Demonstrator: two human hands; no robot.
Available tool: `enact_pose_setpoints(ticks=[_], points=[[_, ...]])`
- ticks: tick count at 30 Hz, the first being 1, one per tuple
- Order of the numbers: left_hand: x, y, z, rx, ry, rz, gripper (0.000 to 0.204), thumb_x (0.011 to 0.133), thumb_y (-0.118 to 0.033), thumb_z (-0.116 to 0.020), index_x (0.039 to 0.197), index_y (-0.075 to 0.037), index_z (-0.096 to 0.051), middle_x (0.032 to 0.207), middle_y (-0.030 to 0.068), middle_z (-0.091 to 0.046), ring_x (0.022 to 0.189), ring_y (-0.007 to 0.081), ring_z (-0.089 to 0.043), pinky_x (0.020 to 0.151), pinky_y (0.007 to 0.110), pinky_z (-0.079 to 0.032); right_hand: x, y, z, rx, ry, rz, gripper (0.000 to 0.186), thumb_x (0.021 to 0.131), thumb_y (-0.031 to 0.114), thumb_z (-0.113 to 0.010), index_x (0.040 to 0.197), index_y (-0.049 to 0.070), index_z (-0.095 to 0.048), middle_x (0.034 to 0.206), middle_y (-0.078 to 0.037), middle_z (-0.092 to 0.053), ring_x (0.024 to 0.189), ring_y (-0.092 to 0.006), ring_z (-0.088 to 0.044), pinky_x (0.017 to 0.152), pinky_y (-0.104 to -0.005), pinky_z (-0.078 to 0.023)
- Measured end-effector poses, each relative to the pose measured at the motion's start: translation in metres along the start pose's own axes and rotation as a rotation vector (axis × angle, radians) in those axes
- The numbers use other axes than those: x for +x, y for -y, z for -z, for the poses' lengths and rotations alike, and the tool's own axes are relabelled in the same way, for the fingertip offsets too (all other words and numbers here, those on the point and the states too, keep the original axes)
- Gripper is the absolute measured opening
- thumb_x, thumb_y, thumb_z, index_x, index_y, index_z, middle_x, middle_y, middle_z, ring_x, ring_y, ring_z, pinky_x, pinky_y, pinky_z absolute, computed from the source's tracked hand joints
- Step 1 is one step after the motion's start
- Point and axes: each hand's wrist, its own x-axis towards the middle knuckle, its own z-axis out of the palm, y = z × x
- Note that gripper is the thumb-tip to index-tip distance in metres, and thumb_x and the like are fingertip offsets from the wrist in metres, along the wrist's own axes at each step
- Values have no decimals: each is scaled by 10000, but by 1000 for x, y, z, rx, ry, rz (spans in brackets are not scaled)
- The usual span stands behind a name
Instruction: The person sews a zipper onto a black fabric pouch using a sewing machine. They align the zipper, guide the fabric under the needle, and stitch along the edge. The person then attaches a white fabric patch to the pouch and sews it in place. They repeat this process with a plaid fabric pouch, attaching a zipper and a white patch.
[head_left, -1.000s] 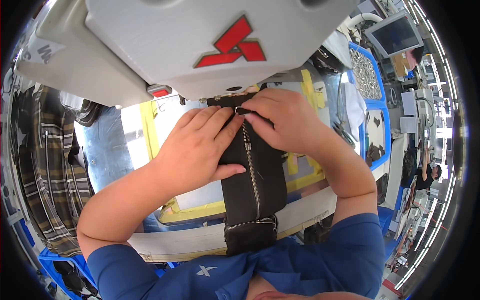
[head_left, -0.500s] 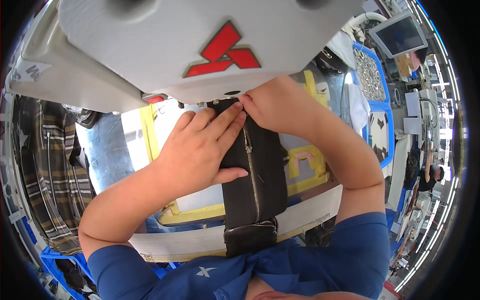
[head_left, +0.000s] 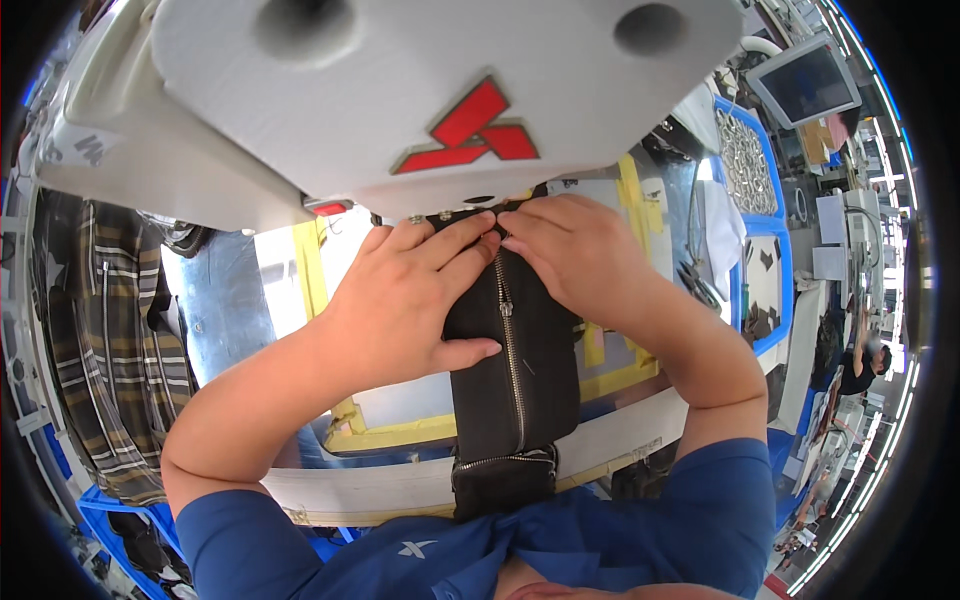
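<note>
Pressed left grip (head_left: 395,285) flat, unclenched, on black zippered panel (head_left: 545,360) from 9 o'clock and touched its 12 o'clock end with right grip (head_left: 590,255) (couldn't tell if pinching), equally near, with long axis along 12-to-6 over worktop (head_left: 405,405).

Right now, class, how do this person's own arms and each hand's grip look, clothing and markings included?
The left grip and right grip are bare human hands, with no glove, ring or watch visible. The forearms are uncovered too. Short, plain blue fabric sleeves end just above the elbows; the matching blue shirt bears a small pale chest mark.
</note>
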Motion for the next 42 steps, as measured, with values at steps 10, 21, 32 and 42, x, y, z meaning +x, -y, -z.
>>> enact_pose_setpoints(ticks=[10,21,32,42], points=[[-1,5,-8,-109,-85,30,847,682,-452,-895,1401,-57,-684,1473,106,-644,1071,326,-609,1005,453,-473,6,0,1,4,7,31,213,889,92,-704,1085,9,-711,998,-109,-690,950,-327,-688,873,-449,-552],[-1,0,-6,-23,-93,15,839,672,-440,-893,1383,-44,-690,1427,113,-667,1042,315,-632,972,440,-480,8,-2,0,-36,25,35,172,896,108,-679,1039,21,-720,978,-103,-700,954,-312,-692,892,-445,-536],[-12,10,19,-39,-30,161,786,731,-462,-863,1336,17,-712,1381,166,-704,1245,338,-649,1049,448,-471,34,15,-14,-66,75,9,161,894,125,-690,1020,46,-751,996,-104,-746,987,-314,-713,940,-442,-539],[-13,13,20,-61,-9,181,767,743,-464,-851,1323,22,-723,1344,153,-723,1257,315,-645,1055,444,-473,36,22,-20,-82,48,-42,109,936,155,-716,918,58,-764,849,-117,-739,866,-325,-716,835,-452,-539]])
